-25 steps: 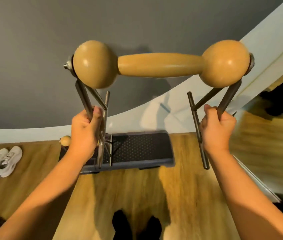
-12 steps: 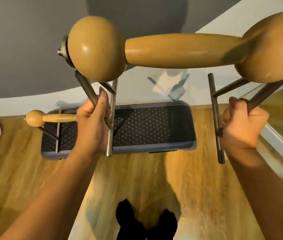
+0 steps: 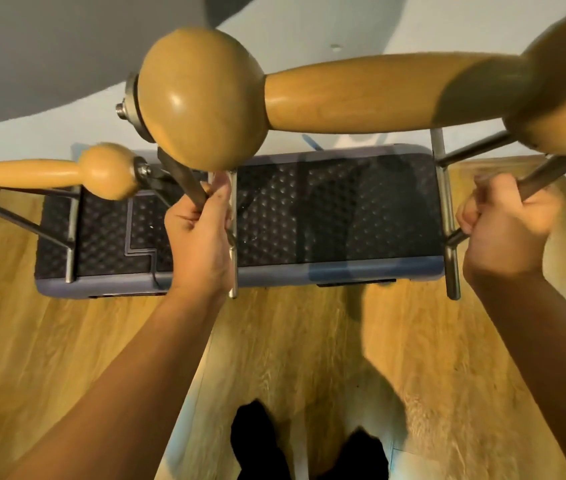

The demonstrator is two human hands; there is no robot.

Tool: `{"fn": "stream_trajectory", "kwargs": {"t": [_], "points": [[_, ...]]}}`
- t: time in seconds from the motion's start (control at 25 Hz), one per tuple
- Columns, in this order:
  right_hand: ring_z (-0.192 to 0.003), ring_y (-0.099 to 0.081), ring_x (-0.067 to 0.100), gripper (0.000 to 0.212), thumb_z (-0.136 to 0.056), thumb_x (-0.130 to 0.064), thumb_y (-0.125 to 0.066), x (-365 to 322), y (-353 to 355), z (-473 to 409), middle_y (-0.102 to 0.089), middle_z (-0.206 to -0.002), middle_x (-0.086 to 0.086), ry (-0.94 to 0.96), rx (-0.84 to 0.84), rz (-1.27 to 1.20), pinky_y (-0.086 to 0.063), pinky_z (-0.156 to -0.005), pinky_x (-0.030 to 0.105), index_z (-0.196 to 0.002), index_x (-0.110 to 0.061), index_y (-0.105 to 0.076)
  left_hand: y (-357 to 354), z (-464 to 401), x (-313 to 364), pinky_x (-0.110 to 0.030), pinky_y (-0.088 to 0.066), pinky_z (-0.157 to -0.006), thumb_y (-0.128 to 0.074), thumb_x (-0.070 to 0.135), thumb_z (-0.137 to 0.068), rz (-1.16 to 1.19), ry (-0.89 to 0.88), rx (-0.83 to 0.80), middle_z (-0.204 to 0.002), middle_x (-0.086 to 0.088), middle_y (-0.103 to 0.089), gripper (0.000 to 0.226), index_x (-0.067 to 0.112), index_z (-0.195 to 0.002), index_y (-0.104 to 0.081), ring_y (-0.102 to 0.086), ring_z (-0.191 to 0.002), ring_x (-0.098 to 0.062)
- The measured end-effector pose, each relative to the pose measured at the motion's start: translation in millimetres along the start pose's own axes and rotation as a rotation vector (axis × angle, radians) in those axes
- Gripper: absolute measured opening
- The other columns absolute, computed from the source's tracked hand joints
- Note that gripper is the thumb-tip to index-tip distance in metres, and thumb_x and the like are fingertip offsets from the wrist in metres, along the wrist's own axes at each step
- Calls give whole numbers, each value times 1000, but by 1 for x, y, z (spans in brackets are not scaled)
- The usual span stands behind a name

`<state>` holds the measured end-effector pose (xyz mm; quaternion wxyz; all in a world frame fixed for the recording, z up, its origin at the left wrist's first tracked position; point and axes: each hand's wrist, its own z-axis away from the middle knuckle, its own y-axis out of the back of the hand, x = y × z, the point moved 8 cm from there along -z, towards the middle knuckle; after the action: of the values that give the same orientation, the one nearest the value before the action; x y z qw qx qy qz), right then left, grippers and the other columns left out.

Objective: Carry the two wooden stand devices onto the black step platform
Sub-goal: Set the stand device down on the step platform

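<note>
**Second stand about to land**

Both hands, left (image 3: 201,233) and right (image 3: 506,226), grip the metal legs of the raised tan wooden-bar stand (image 3: 361,95), held over the black dimpled step platform (image 3: 337,213). Its twin stand (image 3: 49,173) seems to sit on the platform's left end. Next, I'd guess: lower it level onto the platform's free right part.

The black step platform (image 3: 337,209) has bare tread across its middle and right. Its left end is taken by a wooden stand (image 3: 49,173) whose metal legs rest there. The carried stand (image 3: 361,95) fills the upper frame. Wooden floor (image 3: 66,341) lies open at lower left.
</note>
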<state>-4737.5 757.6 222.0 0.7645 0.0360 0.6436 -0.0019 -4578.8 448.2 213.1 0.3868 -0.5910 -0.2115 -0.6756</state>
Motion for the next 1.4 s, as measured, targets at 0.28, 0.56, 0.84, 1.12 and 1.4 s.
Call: {"fn": "stream_trajectory", "kwargs": {"t": [0.28,0.56,0.84,1.12,1.4], "points": [[-55,-46,9,26,-94,-18,-57,81,6,-35,-46,-59,-6,-57,45,-33,-40,-56,23,-69,-23,-55,-2,-26,-80,-28,-29,-62,-61,25,-101,0,48,16,-59,4,-36,42,26,-59,-57,-28,-61,-14],[-51,-43,8,26,-91,-21,-61,124,-11,-49,-45,-53,-9,-62,17,-25,-37,-52,24,-65,-23,-57,5,-51,-116,-24,-29,-61,-58,20,-103,15,8,43,-54,12,-40,43,28,-62,-69,-33,-58,-7],[-48,-37,9,38,-92,-18,-62,143,-20,-61,-38,-50,-8,-99,25,-81,-35,-51,25,-58,-23,-49,9,-64,-125,-28,-29,-63,-60,33,-102,-40,-22,67,-54,7,-37,46,20,-60,-46,-29,-58,-12],[-53,-35,15,44,-85,-34,-60,170,-13,-68,-34,-51,-5,-132,60,37,-29,-61,42,-45,-25,-47,4,-67,-140,-30,-28,-64,-60,35,-102,-30,-28,64,-51,10,-37,49,27,-55,-48,-29,-56,-11],[-56,-24,19,50,-92,-22,-58,184,-11,-73,-27,-56,2,-134,61,-7,-19,-60,44,-45,-25,-41,0,-70,-153,-29,-30,-66,-60,36,-101,-56,-23,87,-50,9,-36,51,29,-52,-48,-29,-56,-11]]}}
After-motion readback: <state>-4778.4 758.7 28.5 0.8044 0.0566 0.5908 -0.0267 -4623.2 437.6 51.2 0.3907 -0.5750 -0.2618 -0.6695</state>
